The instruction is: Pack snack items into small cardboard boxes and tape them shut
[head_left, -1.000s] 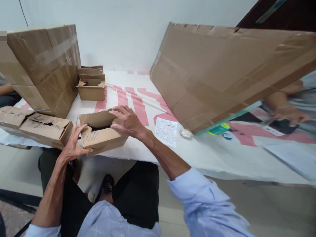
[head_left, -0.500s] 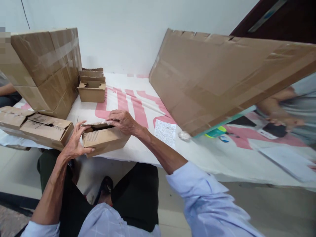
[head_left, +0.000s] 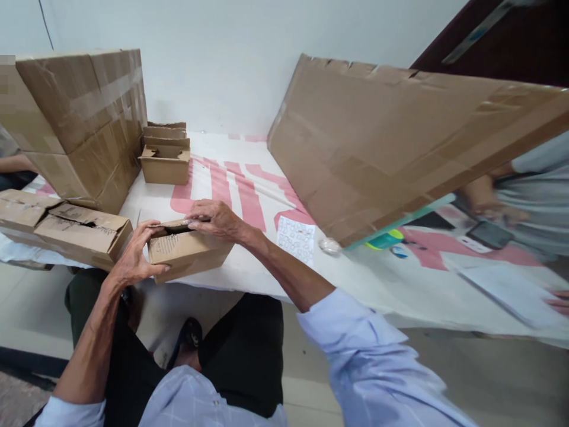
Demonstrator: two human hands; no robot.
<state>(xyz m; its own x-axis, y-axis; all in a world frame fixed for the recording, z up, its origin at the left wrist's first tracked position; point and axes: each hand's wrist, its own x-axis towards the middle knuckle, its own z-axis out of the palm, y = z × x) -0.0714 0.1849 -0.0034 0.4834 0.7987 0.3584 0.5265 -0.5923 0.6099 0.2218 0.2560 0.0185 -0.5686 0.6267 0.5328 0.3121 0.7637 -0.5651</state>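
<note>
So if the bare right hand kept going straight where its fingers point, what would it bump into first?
First, the brown, rectangular cardboard box that the right hand is touching. Sliding on along its top, it would probably meet the bare left hand, though depth is unclear.

Wall [head_left: 222, 65] plain, pale blue-white; thin dark cord [head_left: 45, 24] at upper left. Upper right: dark panel [head_left: 528, 47], pale slanting strip [head_left: 480, 29] on it. Table [head_left: 373, 296] against wall, white cloth [head_left: 355, 273], pink shapes. Floor [head_left: 502, 379] pale, smooth, seamed. Light diffuse.
</note>
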